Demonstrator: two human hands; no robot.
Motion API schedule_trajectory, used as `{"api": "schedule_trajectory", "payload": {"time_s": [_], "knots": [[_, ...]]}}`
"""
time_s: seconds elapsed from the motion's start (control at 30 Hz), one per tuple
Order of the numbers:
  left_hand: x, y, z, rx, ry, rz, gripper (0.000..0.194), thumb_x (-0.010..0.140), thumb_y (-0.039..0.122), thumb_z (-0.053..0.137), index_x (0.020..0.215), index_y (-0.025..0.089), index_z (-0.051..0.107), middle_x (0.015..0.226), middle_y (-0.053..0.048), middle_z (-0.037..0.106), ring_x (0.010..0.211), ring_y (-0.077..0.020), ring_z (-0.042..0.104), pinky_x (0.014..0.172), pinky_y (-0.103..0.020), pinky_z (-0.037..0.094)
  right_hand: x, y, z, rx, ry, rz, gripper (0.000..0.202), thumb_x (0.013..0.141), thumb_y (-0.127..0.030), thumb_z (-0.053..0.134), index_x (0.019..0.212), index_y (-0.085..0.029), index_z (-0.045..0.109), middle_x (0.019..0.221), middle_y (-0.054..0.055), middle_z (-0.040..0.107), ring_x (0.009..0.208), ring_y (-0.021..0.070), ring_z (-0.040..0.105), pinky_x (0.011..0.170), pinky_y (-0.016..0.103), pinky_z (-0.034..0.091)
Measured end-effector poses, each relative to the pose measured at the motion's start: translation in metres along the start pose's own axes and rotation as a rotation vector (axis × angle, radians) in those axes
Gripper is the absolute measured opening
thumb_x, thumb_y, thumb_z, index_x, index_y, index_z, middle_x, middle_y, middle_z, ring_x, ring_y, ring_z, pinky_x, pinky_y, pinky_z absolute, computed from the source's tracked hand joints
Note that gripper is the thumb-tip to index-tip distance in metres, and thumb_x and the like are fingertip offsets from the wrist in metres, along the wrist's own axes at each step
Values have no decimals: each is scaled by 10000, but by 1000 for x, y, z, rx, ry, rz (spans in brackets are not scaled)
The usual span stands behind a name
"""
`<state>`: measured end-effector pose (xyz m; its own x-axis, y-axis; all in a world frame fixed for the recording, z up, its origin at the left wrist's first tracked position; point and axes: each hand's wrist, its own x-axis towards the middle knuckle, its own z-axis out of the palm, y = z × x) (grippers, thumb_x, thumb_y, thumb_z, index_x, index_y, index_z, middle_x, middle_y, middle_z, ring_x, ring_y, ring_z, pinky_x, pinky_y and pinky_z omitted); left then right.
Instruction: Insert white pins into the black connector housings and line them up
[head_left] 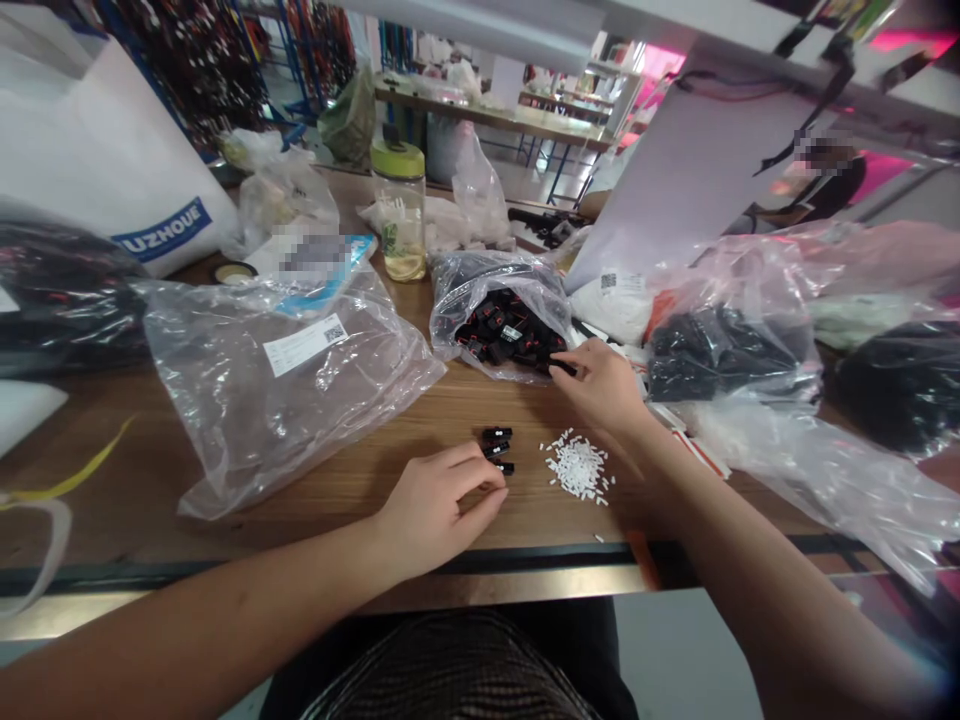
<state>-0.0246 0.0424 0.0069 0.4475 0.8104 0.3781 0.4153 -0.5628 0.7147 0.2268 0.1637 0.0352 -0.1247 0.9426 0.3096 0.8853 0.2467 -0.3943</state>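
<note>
Three small black connector housings [496, 450] with white spots at their ends lie in a short row on the wooden table [315, 450]. My left hand [442, 500] rests beside them, fingers curled and thumb near the index tip; the fingertips cover the left end of the nearest housing and appear closed on it. At the mouth of a clear plastic bag [457, 280] full of black parts [499, 330], my right hand [600, 385] pinches a black connector housing [562, 367]. A heap of tiny white pieces [579, 466] lies between my two forearms.
A large clear bag with a label [300, 400] covers the left of the table. Behind stands a bottle with a green lid [399, 205]. More plastic bags with black parts [727, 350] crowd the right side. A person [821, 185] is in the right background.
</note>
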Motion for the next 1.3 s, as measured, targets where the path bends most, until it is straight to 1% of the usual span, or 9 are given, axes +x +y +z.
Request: {"api": "schedule_trajectory", "payload": {"time_s": [0.1,0.23,0.4,0.47,0.6,0.67,0.87,1.07,1.3], "knots": [[-1,1,-1,7,12,22,101,931,192,573,872,194,655,823,-13,633,709,-126,594,654,-259,473,-13,-14,-7,293,-53,128,254,805,-366,618,794,-150,751,709,45,704,626,155,595,609,276,450],[-3,2,1,16,9,-12,112,945,236,582,1040,207,633,956,-33,641,757,-138,615,673,-272,511,-49,-36,-11,542,-170,145,203,796,-356,661,767,-160,709,702,26,703,616,140,597,582,258,454],[-6,-1,7,120,-90,-34,82,934,234,602,1008,206,622,991,-40,636,852,-181,629,738,-322,534,-87,-46,-4,508,76,151,175,871,-343,626,870,-187,705,763,25,702,639,143,604,611,276,485],[-6,-4,9,168,-140,-2,75,954,213,558,973,201,630,973,-41,633,893,-197,619,788,-351,527,-99,-48,-3,444,92,66,151,895,-312,602,883,-199,702,751,17,682,630,136,587,610,276,480],[-4,-6,7,132,-161,-26,143,985,208,502,966,200,643,952,-31,623,877,-181,603,809,-348,504,-121,-56,-10,396,-178,-203,141,912,-218,564,953,-201,699,811,26,669,697,134,601,654,277,491],[0,-8,3,62,-124,-86,144,986,215,503,959,203,645,912,-17,618,808,-157,595,755,-313,494,-127,-58,-15,403,-265,-239,153,920,-200,549,974,-197,692,857,34,672,748,138,619,692,282,501],[13,-17,-10,12,68,-201,136,965,259,543,904,201,649,792,11,627,693,-131,576,647,-266,448,-107,-57,-12,250,-300,-245,174,930,-210,538,947,-195,710,876,42,689,716,133,629,695,279,493],[18,-21,-9,338,15,-298,219,908,410,625,1019,225,661,918,5,651,679,-136,594,611,-270,430,-72,-67,4,11,-341,-100,195,913,-303,588,900,-209,759,829,49,751,729,174,679,679,289,467],[21,-23,-4,340,-19,-315,150,875,341,671,991,247,664,932,21,663,749,-153,624,620,-265,424,-72,-71,13,43,-387,-42,120,859,-268,641,847,-207,743,746,16,752,632,150,656,589,260,416]]}}
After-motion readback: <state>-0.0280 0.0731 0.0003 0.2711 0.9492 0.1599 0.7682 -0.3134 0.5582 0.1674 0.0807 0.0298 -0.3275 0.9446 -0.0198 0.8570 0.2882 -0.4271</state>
